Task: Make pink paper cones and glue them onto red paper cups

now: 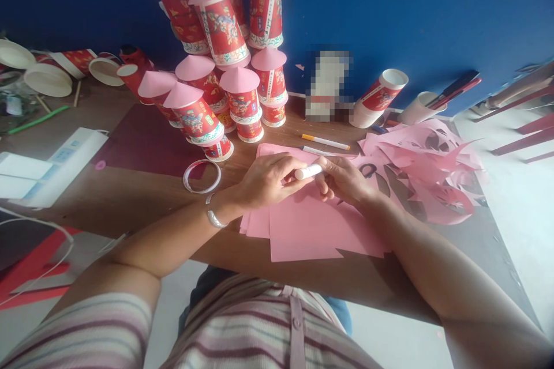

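Between my two hands, over the pink paper, is a white tube that looks like a glue stick [308,172]. Its near end points to the left. My left hand [272,180] pinches it between thumb and fingers. At the tube's other end, the thumb and curled fingers of my right hand [344,177] close on it, partly covering that end. Beneath both hands lie several stacked pink paper sheets [303,230], the top one with a notched lower edge. The dark handle of a pair of scissors [367,170] shows beside my right hand, its blades mostly hidden.
Red paper-cup towers with pink cone tops [216,29] stand stacked at the back left. A tape roll [202,176] lies near my left wrist. Behind the sheets are an orange-capped marker [325,142], red-and-white cups [381,98] and a pen cup [422,108]. Pink scraps [433,167] cover the right.
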Available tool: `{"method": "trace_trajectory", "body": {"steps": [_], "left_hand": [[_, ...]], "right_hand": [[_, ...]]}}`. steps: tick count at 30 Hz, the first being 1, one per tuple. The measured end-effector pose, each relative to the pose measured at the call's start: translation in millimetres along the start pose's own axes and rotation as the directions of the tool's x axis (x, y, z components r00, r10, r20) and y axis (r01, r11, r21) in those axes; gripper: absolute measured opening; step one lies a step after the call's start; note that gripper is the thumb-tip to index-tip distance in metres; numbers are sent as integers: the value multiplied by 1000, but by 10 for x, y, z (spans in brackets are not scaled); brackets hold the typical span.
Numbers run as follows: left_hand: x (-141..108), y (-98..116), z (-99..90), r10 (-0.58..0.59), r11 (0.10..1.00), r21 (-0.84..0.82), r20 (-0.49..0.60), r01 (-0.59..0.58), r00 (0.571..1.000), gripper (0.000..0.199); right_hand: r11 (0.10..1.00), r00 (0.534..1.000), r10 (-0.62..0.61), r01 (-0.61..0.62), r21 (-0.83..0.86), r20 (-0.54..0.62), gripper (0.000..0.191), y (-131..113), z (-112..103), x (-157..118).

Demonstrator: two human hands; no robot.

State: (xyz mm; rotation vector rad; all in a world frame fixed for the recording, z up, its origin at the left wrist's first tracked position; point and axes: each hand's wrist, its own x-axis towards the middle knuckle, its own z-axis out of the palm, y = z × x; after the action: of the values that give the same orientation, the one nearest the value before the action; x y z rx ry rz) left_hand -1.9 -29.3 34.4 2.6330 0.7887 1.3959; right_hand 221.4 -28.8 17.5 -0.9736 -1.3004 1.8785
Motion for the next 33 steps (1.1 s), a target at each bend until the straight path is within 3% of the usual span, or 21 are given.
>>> {"method": "trace_trajectory", "body": {"steps": [3, 8, 24, 33], "left_hand": [[-3, -6, -6, -7, 1000, 9, 2, 7, 1000, 10], [-4, -21, -4, -61, 998, -6, 5, 61, 998, 11], [7, 6, -2, -61, 996, -62, 0, 61, 998, 12], [14, 24, -25, -43, 999, -19, 20, 43, 999, 10]], "right_hand": [[999, 999, -28, 27, -41, -28, 70, 23, -7, 4], [987, 988, -133, 140, 84, -82, 49, 34, -10, 38], [996, 999, -49, 48, 78, 19, 61, -19, 12, 30], [998, 1000, 7, -8, 65, 15, 64, -4, 5, 20]]}}
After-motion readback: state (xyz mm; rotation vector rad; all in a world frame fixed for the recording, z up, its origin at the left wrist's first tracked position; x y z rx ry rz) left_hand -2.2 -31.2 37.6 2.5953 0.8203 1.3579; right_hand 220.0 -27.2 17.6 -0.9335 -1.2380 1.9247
